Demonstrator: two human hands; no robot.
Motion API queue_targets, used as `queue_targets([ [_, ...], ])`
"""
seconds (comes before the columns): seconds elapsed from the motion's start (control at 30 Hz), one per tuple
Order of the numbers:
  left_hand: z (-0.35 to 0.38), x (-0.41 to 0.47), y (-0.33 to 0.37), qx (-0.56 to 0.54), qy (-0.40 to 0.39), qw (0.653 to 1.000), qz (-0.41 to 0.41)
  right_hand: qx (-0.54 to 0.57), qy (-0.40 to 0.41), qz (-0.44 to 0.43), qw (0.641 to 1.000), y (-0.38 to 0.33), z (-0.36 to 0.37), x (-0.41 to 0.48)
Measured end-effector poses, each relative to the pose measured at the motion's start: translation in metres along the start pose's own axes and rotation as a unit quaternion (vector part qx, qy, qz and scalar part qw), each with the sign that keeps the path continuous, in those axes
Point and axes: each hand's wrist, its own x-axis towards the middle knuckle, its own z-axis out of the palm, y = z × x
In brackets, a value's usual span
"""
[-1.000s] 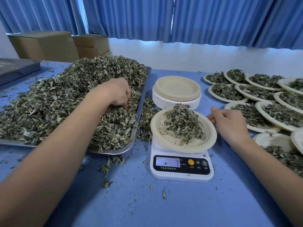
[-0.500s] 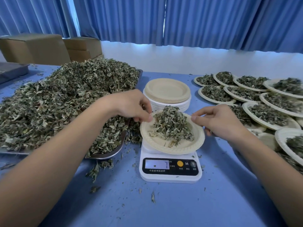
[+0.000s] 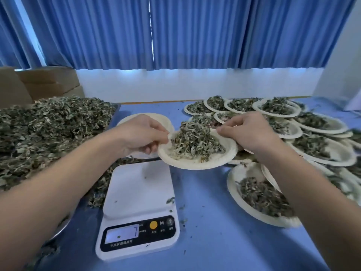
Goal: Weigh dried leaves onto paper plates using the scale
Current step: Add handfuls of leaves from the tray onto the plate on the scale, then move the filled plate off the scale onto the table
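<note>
Paper plate (image 3: 197,164) bearing a mound of dried leaves (image 3: 195,141), held between both hands. The left hand (image 3: 144,136) pinches the plate's left rim (thumb above, fingers curled below), and the right hand (image 3: 248,132) pinches the far right rim. The plate is lifted off the white scale (image 3: 138,192) and hangs over its far right corner. Behind the left hand stands a stack of empty plates (image 3: 127,118). Farther left, a metal tray (image 3: 116,107) is heaped with loose leaves (image 3: 48,130). To the right, filled plates (image 3: 277,108) overlap in rows on the blue table (image 3: 214,222), some beneath the right forearm.
</note>
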Motion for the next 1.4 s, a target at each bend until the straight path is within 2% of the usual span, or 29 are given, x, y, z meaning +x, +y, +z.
queue_targets([
  [0.1, 0.028, 0.026, 0.025, -0.048, 0.006, 0.999, -0.005, 0.038, -0.05, 0.06, 0.996, 0.021, -0.04, 0.009],
  [0.23, 0.072, 0.057, 0.063, -0.104, 0.006, 0.995, 0.008, 0.067, -0.045, 0.109, 0.991, 0.053, -0.087, 0.018],
  [0.6, 0.219, 0.107, 0.146, -0.137, -0.073, 0.987, 0.033, 0.035, 0.16, 0.17, 0.972, 0.157, -0.2, 0.037],
  [0.73, 0.26, 0.11, 0.17, -0.089, -0.09, 0.99, 0.07, -0.001, 0.217, 0.184, 0.959, 0.184, -0.232, 0.041],
  [1.0, 0.321, 0.114, 0.213, -0.068, -0.143, 0.985, 0.072, -0.066, 0.274, 0.2, 0.938, 0.21, -0.289, 0.04],
  [1.13, 0.357, 0.118, 0.231, 0.002, -0.136, 0.978, 0.156, -0.084, 0.306, 0.223, 0.922, 0.229, -0.313, 0.042],
  [1.23, 0.382, 0.114, 0.239, 0.073, -0.137, 0.961, 0.229, -0.097, 0.322, 0.245, 0.909, 0.245, -0.332, 0.039],
  [1.4, 0.414, 0.11, 0.244, 0.168, -0.172, 0.926, 0.29, -0.125, 0.34, 0.28, 0.889, 0.267, -0.357, 0.034],
])
